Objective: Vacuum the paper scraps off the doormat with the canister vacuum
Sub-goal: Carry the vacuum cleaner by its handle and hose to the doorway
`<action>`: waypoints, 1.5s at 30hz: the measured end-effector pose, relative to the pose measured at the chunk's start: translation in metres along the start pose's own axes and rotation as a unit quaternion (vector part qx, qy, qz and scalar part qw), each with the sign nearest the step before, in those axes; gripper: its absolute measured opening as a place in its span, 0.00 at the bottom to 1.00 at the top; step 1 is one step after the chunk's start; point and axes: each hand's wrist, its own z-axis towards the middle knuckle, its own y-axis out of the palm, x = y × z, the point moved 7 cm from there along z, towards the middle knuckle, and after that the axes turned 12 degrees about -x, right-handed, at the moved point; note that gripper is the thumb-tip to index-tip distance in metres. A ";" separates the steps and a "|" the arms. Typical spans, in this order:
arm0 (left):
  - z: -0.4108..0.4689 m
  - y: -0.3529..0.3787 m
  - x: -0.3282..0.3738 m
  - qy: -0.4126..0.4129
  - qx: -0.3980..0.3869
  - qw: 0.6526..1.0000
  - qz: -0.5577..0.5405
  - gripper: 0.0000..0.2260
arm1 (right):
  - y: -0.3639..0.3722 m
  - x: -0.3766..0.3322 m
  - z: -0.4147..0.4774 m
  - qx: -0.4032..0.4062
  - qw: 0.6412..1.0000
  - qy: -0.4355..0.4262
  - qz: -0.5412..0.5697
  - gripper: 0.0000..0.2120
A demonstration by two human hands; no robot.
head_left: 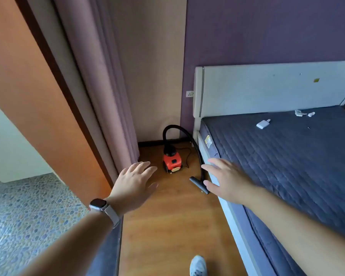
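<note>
Hands, left hand (134,184) and right hand (226,177), both open, empty, near nozzle (199,184); red canister vacuum (172,163) farther, bed frame (230,212) right.

A home bedroom: bed (287,156) (bare mattress), curtains (100,86).

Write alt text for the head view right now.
Both hands, left hand and right hand, reach open and empty toward a red canister vacuum on the wood floor beside a bed; its black nozzle rests near the right hand.
</note>
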 end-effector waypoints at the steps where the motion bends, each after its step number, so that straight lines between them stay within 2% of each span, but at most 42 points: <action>1: 0.014 0.001 -0.003 0.003 -0.007 1.000 -0.002 0.27 | 0.001 0.009 0.015 -0.002 1.000 0.001 0.004 0.25; 9: 0.149 -0.015 -0.030 -0.026 -0.020 0.999 -0.008 0.33 | -0.015 0.088 0.160 0.002 0.999 -0.017 0.044 0.24; 13: 0.217 -0.032 -0.041 -0.037 -0.018 0.999 -0.002 0.32 | -0.040 0.121 0.224 0.018 0.998 -0.042 0.031 0.25; 22: 0.339 -0.029 -0.094 -0.049 -0.055 0.997 -0.025 0.35 | -0.056 0.167 0.350 -0.033 0.999 -0.020 0.036 0.27; 28: 0.450 -0.017 -0.148 -0.021 -0.079 0.995 -0.058 0.26 | -0.059 0.183 0.446 -0.039 0.998 0.009 0.048 0.27; 35: 0.574 -0.022 -0.214 0.057 -0.100 0.992 -0.044 0.28 | -0.077 0.203 0.556 -0.064 0.995 0.069 0.037 0.28; 40: 0.639 -0.015 -0.229 0.090 -0.117 0.988 -0.052 0.25 | -0.075 0.220 0.598 -0.068 0.991 0.100 0.059 0.38; 45: 0.691 0.013 -0.227 0.098 -0.172 0.977 -0.073 0.25 | -0.062 0.251 0.630 -0.087 0.986 0.124 0.076 0.33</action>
